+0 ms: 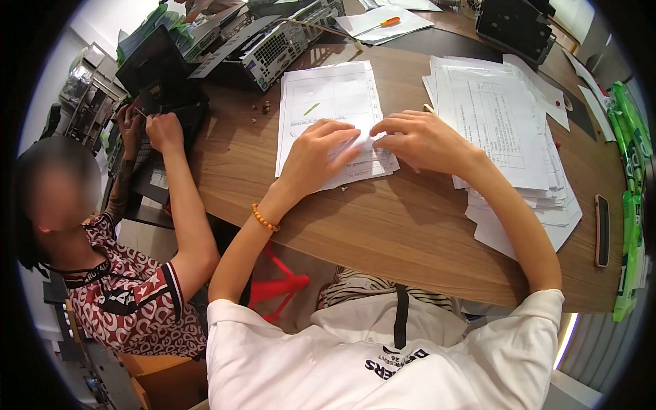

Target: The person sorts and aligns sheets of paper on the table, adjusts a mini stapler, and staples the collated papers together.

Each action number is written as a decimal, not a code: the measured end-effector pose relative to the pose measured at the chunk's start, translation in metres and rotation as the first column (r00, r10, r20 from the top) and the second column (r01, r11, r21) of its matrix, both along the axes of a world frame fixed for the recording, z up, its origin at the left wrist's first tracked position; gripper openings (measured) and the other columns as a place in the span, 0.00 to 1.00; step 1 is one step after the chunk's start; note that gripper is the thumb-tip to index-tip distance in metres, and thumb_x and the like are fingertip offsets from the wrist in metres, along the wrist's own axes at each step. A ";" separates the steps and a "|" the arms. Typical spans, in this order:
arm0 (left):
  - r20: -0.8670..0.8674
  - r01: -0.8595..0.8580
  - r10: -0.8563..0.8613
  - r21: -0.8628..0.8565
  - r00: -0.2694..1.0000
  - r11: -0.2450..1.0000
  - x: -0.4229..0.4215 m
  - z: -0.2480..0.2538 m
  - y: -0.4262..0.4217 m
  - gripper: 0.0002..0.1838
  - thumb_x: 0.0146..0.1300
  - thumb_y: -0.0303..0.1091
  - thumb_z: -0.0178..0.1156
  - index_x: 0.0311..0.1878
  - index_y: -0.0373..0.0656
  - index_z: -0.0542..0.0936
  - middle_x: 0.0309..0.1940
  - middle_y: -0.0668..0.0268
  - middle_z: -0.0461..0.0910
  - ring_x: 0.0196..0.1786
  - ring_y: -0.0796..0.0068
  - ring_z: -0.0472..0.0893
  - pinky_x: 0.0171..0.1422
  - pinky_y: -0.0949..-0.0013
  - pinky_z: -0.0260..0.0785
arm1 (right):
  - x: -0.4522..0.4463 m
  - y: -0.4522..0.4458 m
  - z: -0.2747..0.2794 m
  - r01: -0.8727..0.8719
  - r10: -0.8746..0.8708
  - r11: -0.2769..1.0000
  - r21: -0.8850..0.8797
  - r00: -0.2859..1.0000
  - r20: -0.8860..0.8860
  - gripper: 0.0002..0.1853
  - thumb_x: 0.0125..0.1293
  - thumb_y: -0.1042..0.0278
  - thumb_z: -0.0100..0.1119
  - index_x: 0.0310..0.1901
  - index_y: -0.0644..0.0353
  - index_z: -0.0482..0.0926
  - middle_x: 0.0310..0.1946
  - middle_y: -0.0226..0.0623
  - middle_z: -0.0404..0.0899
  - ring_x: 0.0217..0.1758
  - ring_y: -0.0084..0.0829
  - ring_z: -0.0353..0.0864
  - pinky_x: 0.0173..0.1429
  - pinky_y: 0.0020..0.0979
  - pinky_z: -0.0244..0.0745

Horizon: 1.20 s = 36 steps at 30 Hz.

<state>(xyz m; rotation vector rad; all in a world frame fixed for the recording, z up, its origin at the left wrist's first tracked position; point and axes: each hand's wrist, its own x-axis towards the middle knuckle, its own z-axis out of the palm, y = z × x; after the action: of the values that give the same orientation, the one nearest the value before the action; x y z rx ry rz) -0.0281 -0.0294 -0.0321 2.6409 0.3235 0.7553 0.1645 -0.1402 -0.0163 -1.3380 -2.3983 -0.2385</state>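
A small stack of printed sheets (328,89) lies on the wooden table in front of me. My left hand (318,154) is over its lower part, fingers stretched toward the middle and thumb apart, with some motion blur. A beaded bracelet (263,219) circles that wrist. Opposite it, my right hand (424,140) reaches in over the sheets' right edge with bent, separated fingers. Between the fingertips is a whitish blur; I cannot make out whether it is a separate piece or part of the paper. A green mark (311,109) shows on the top sheet.
A thick, uneven paper pile (499,130) lies to the right, with a phone (601,231) beyond it. Computer cases (287,51) and a screwdriver (389,22) are at the back. On the left, a person (130,287) works at a laptop (154,68). A red stool (277,290) stands below.
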 end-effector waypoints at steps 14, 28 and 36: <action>0.030 -0.188 0.192 -0.099 0.981 0.977 0.000 0.004 -0.010 0.24 0.57 0.25 0.51 0.57 0.41 0.59 0.37 0.51 0.77 0.37 0.51 0.77 0.39 0.58 0.71 | 0.005 -0.005 0.001 -0.033 0.032 0.997 0.074 0.999 0.006 0.11 0.52 0.69 0.53 0.38 0.57 0.78 0.39 0.29 0.77 0.42 0.26 0.76 0.45 0.28 0.71; -0.198 0.119 -0.087 0.158 0.976 0.980 -0.001 0.011 -0.013 0.34 0.46 0.40 0.63 0.53 0.31 0.63 0.47 0.44 0.70 0.50 0.52 0.72 0.55 0.61 0.65 | 0.004 -0.004 -0.001 0.059 -0.068 0.997 -0.057 0.981 -0.183 0.09 0.53 0.70 0.56 0.38 0.57 0.78 0.34 0.33 0.79 0.35 0.31 0.77 0.38 0.30 0.74; -0.387 0.081 -0.003 0.185 0.922 0.979 0.005 0.028 -0.014 0.18 0.48 0.19 0.51 0.46 0.34 0.68 0.36 0.48 0.75 0.37 0.53 0.77 0.43 0.61 0.70 | 0.013 -0.007 0.016 0.142 -0.160 0.987 -0.077 0.928 -0.336 0.14 0.55 0.68 0.56 0.45 0.53 0.74 0.39 0.35 0.77 0.38 0.34 0.77 0.43 0.31 0.73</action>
<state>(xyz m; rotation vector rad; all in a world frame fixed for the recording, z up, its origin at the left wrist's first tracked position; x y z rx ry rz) -0.0228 -0.0430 -0.0044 2.9701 0.3064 0.2552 0.1770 -0.1468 -0.0002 -1.4553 -2.0287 0.0170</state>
